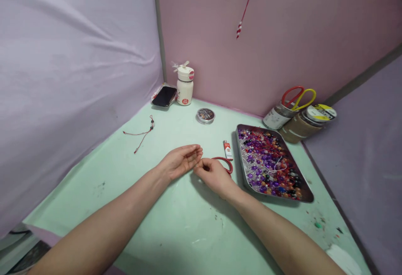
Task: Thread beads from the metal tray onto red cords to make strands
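My left hand [182, 162] is palm up over the middle of the green table [176, 224], its fingers extended to the right. My right hand [215, 175] touches the left fingertips, thumb and forefinger pinched together; anything between them is too small to make out. Red-handled scissors [230, 165] lie partly hidden behind my right hand. Just beyond them is a red and white lighter [228, 151]. A metal tray [241, 157] full of purple, red, black and clear beads [260, 162] sits to the right. On the left lies a red cord with dark beads [152, 127].
A small round container [206, 116], a white bottle [185, 86] and a phone [164, 97] stand or lie at the back. Two jars [276, 116], one holding red and yellow handles [304, 99], lean at the back right. A beaded cord [243, 17] hangs above.
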`<move>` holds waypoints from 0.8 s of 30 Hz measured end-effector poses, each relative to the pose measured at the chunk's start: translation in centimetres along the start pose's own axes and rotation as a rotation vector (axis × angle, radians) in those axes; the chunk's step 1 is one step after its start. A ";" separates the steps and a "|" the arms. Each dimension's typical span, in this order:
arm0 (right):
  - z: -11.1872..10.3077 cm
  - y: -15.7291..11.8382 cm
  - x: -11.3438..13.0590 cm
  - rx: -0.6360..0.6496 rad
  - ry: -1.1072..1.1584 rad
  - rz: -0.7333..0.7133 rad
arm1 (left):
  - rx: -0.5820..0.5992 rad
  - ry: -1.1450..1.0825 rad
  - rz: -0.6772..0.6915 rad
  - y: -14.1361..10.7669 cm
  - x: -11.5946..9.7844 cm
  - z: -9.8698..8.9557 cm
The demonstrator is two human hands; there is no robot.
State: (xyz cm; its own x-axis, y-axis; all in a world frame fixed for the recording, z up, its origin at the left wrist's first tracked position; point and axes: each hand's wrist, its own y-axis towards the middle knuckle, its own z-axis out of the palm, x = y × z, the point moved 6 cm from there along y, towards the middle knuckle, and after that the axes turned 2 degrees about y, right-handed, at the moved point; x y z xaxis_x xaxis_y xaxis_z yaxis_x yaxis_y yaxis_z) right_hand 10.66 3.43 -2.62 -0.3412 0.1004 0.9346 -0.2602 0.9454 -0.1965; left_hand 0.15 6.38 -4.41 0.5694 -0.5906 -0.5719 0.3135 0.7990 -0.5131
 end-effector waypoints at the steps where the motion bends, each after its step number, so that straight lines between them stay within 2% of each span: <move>1: 0.0 0.0 0.0 -0.001 -0.007 0.000 | 0.007 -0.009 0.007 0.0 0.0 0.0; 11: 0.4 -0.3 -0.1 0.044 -0.130 -0.019 | -0.024 -0.064 0.036 0.2 -0.2 -0.1; 15: 0.8 -0.7 0.3 0.065 -0.184 -0.113 | -0.028 -0.061 0.035 0.2 -0.3 -0.2; 20: 0.8 -1.5 1.4 -0.027 -0.393 -0.300 | -0.035 -0.050 0.035 0.1 -0.4 -0.2; 24: 1.0 -2.0 1.7 -0.021 -0.497 -0.323 | -0.040 -0.047 0.026 0.3 -0.3 -0.2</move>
State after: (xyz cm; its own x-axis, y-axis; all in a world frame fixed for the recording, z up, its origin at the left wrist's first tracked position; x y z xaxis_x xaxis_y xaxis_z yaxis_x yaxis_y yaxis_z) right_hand 9.66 1.45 -0.93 -0.6312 -0.3463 0.6940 -0.4053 0.9102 0.0856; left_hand -0.10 6.81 -4.50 0.6119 -0.5633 -0.5552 0.2682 0.8081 -0.5244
